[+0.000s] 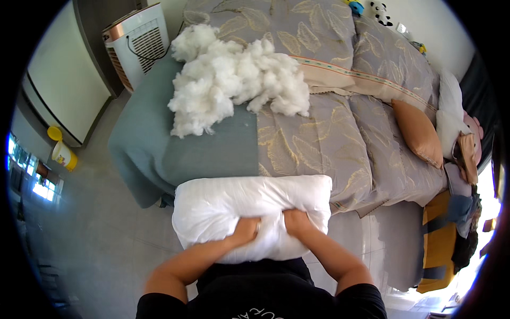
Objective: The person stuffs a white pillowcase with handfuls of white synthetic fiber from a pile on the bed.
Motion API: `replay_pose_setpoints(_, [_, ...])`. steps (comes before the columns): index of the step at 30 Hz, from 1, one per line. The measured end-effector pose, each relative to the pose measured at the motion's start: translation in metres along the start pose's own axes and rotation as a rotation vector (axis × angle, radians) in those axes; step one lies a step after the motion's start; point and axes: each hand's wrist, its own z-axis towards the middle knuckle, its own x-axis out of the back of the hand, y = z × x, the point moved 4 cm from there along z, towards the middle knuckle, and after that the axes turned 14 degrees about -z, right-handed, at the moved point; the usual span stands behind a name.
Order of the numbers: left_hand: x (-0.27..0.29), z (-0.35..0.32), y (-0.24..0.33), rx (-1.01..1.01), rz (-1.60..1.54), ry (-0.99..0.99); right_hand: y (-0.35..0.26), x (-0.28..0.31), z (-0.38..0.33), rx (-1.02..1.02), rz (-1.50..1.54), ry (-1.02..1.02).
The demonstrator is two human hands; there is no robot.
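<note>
A plump white pillow (207,202) is in front of my body, at the near edge of the bed. My left hand (246,230) is closed on its fabric near the middle, and the cloth bunches there. A short way to the right, my right hand (298,222) grips the same pillow, its fingers sunk in the folds and partly hidden. Beyond the pillow, a big loose heap of white fibre stuffing (228,80) lies on the bed, mostly over a grey-green blanket (212,159). Neither hand touches the heap.
The sofa bed (319,138) has a grey leaf-patterned cover. An orange cushion (417,133) and clothes are at its right. An air cooler (141,45) stands at the back left, with a yellow-and-white bucket (65,157) on the tiled floor. A mustard-yellow bag (440,244) is at the right.
</note>
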Motion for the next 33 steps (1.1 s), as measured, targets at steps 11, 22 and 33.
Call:
replay_pose_setpoints(11, [0.050,0.081,0.030,-0.089,0.189,0.059,0.029,0.016,0.030,-0.093,0.161,0.292])
replay_pose_setpoints(22, [0.223,0.079,0.264,-0.562,0.007,0.718,-0.061,0.327,-0.076,0.265,-0.108,1.419])
replay_pose_setpoints(33, [0.105,0.070,-0.021,0.158,0.192,0.392,-0.035,0.023,0.101,0.121,0.245,0.810])
